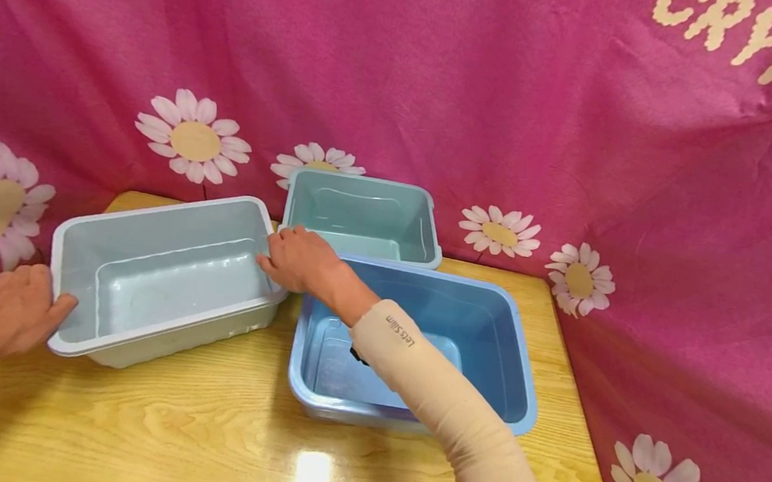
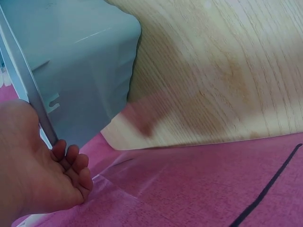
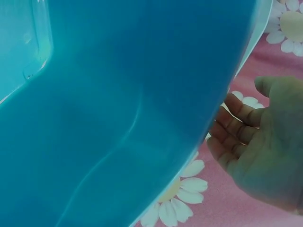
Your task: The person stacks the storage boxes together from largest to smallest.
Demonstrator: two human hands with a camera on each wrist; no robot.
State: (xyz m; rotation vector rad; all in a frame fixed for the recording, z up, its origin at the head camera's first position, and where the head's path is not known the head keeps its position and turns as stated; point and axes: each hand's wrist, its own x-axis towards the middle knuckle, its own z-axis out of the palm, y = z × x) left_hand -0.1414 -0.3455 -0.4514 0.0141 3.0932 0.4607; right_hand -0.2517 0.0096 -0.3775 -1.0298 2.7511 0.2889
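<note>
A pale grey plastic basin (image 1: 173,275) is at the left of the table, tilted, its inside bare. My left hand (image 1: 10,306) grips its left rim, thumb on the inner side; the left wrist view shows this hand (image 2: 52,165) with fingers curled beneath the lip. At the opposite end, my right hand (image 1: 303,260) holds the right rim with bent fingers. From the right wrist, that hand (image 3: 260,137) appears beyond the near rim of a blue basin (image 3: 118,118), its grip partly hidden. The blue basin (image 1: 501,345) stands right of the grey one, under my right forearm.
A teal basin (image 1: 369,200) stands at the back, behind the blue one. The wooden table (image 1: 201,425) carries all three basins. Pink cloth (image 1: 403,64) with daisies hangs behind and at the sides. Something small and black (image 1: 358,356) shows inside the blue basin, partly hidden by my forearm.
</note>
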